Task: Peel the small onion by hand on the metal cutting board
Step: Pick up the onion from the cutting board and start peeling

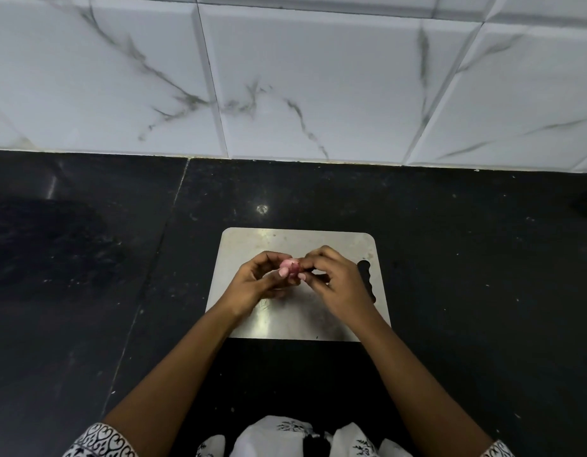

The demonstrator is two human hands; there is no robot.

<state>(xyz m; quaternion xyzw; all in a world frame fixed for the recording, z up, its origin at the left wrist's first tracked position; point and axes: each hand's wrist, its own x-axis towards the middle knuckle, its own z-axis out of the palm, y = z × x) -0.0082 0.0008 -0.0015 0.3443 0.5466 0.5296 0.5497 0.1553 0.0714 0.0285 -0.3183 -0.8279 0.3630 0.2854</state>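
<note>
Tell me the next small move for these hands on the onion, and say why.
Probably pull the right hand away to the right, stripping a bit of skin, while the left hand holds firm. The small onion is pinched between both hands' fingertips above the metal cutting board, and it shows pink. No loose peel is visible on the board, so peeling seems to be at an early stage.

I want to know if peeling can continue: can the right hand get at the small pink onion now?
Probably yes. The right hand already pinches one side of the small pink onion, which the left hand holds above the metal cutting board. Nothing lies between them.
</note>
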